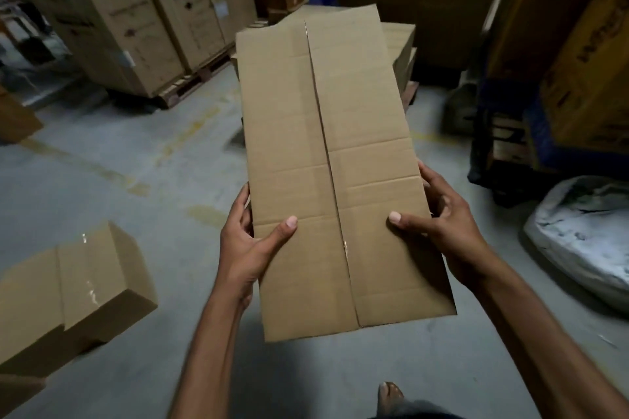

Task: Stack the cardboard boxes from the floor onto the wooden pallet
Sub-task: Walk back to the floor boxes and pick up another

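Between my two hands, raised over the grey floor (143, 160), I see the long cardboard box (340, 173). Its top flaps are closed and meet along a centre seam that gapes slightly, so I cannot tell what is inside. My left hand (252, 248) grips the left edge, thumb laid on top and fingers curled under; my right hand (439, 224) grips the right edge the same way. Past the box's far end sit stacked plain boxes (400, 44) on a wooden pallet (410, 92), mostly hidden behind it. Lower left, a second box (78, 286) lies on the floor, sealed shut with glossy clear tape. Tall LG cartons (115, 20), all closed, stand on another pallet (197, 78) at far left. A bulging white sack (578, 235) rests on the floor at right, its contents unseen.
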{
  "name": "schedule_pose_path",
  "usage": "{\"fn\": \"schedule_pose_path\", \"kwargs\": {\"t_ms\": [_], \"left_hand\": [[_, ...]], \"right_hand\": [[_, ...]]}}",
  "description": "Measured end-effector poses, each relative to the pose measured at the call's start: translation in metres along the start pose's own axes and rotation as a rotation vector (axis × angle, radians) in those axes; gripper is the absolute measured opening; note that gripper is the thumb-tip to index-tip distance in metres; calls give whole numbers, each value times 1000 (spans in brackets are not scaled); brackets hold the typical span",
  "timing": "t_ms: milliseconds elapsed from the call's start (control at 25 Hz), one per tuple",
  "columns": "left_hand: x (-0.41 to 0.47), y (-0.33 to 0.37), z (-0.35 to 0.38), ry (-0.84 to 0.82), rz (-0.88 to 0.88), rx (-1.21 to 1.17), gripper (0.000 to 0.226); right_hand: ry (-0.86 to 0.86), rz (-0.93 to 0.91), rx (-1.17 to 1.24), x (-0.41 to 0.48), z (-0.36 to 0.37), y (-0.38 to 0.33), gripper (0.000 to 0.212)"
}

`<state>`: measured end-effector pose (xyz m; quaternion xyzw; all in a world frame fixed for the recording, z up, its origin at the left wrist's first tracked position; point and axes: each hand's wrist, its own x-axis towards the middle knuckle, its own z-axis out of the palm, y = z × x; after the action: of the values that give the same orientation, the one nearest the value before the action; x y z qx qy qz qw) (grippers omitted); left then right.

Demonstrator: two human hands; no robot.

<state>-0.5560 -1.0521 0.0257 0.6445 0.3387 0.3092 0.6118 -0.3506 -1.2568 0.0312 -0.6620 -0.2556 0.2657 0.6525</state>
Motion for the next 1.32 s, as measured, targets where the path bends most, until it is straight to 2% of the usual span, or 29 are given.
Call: {"fn": "schedule_pose_path", "kwargs": {"t_ms": [240,440,640,760,840,1040,1160,1280,1320], "left_hand": [[84,22,113,-84,-11,-24,85],[169,33,176,-114,-42,-16,71],[286,35,228,-241,-103,24,60],[352,39,266,-322,-144,62,58],[395,44,292,-384,-166,103,59],[489,55,379,-539,-276,191,45],[547,57,443,-595,-350,322,37],[601,59,506,-608,-381,397,31],[619,58,532,-616,-373,420,29]], "right_hand": [[104,-9,-2,80,-94,-22,83],[193,24,8,158,-140,-29,77],[269,107,33,256,-176,-22,77],[331,196,-15,308,-198,-16,79],[373,265,-33,340,-211,-17,73],[421,527,-14,426,-260,-24,32],[438,679,-45,486,-309,-20,43],[436,741,-27,548,-361,-10,40],[445,763,-42,569,-382,-6,48]]}}
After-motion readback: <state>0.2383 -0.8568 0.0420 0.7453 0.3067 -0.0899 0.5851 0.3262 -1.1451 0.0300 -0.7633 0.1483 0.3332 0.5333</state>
